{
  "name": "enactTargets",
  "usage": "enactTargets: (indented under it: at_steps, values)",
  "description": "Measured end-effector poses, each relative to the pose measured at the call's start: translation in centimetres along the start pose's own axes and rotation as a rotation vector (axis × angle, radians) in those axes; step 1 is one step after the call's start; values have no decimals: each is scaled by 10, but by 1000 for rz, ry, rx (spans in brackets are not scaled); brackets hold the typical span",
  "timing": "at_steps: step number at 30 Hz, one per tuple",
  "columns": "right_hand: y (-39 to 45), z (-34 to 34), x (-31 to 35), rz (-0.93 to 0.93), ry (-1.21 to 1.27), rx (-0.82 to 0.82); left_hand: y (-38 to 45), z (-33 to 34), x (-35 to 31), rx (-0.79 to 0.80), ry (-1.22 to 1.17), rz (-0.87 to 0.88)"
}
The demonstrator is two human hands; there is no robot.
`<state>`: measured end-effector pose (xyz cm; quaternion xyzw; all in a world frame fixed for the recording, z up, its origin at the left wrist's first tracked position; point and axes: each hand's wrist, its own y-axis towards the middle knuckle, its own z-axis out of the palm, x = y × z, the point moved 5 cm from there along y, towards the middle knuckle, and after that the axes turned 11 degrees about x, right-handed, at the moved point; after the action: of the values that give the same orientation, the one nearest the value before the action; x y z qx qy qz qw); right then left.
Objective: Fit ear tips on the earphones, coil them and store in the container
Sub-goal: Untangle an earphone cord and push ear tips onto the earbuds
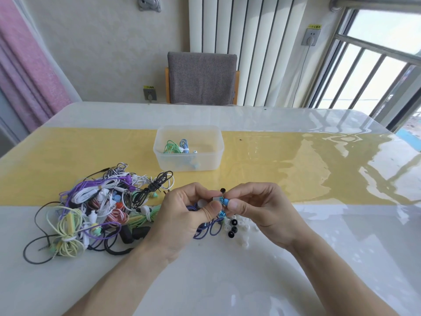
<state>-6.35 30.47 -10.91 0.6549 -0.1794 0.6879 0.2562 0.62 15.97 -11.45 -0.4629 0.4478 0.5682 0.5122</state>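
My left hand [185,213] pinches a clear ear tip and holds the blue braided earphones [208,226], whose cable loops hang under the palm. My right hand [257,208] pinches the blue earbud [224,201] right against the left thumb. A second blue earbud sits just below the fingers. Loose black and clear ear tips [237,226] lie on the table beneath my hands. The clear plastic container [206,164] stands further back in the middle, holding coiled green and blue earphones [177,147].
A tangled pile of many coloured earphones [95,208] lies left of my hands. The table [296,258] is glossy white with a yellow band across it. A grey chair [201,77] stands behind the far edge, a window with bars at the right.
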Motion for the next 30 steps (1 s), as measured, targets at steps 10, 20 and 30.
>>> enactTargets:
  at_steps: [10,20,30]
  values:
    - [0,3,0,-14,26,43,-1,8,2,135,-252,-147]
    - [1,5,-2,15,117,50,-1,3,-10,73,200,148]
    - [3,16,-9,29,338,165,-9,4,-31,61,397,391]
